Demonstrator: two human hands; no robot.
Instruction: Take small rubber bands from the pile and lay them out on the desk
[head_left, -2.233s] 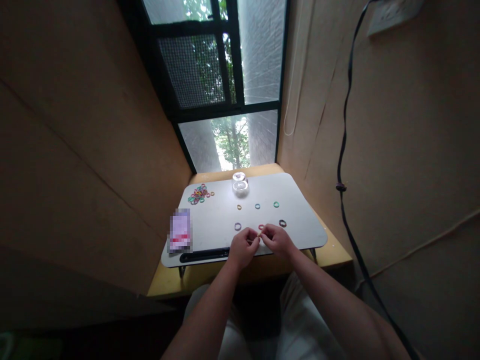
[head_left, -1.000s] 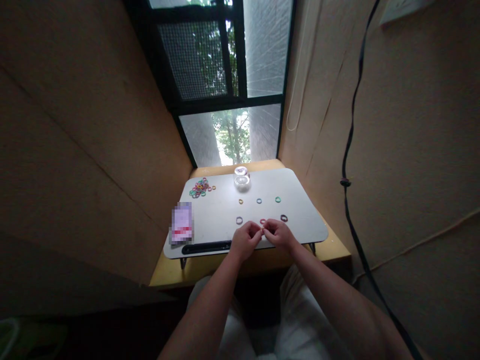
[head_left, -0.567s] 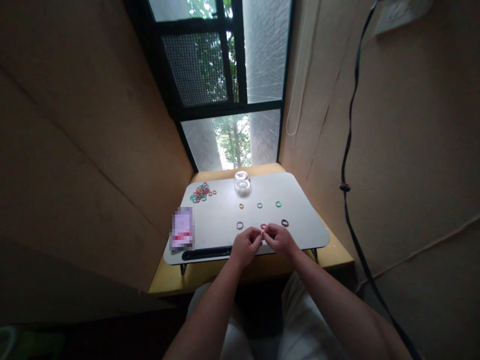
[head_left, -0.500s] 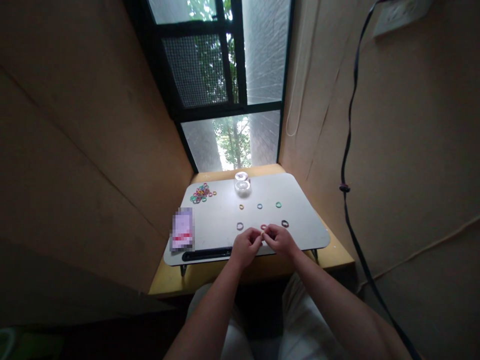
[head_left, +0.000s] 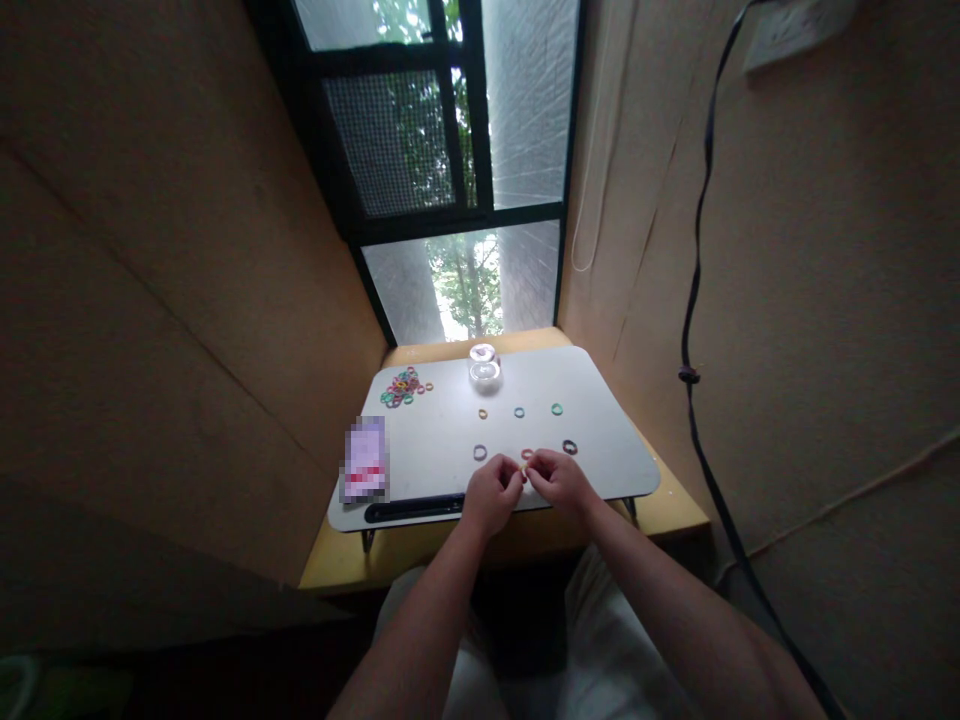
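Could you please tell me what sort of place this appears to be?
Probably a small nook, perhaps in a home: a white lap table stands on a yellow ledge between two close walls, facing a dark-framed window with trees outside.

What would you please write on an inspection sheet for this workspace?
Surface: white table standing on a yellow ledge.
Job's things: colourful band pile at far left; yellow band, blue band and green band in the far row; purple band, red band and dark band nearer.
Clutter: packet at left, blurred; clear container near the far edge.
Hands: left hand and right hand pinch a small pale item, unidentifiable.
Cables: knotted black cord beside the right wall.
Surroundings: window beyond; brown walls either side.
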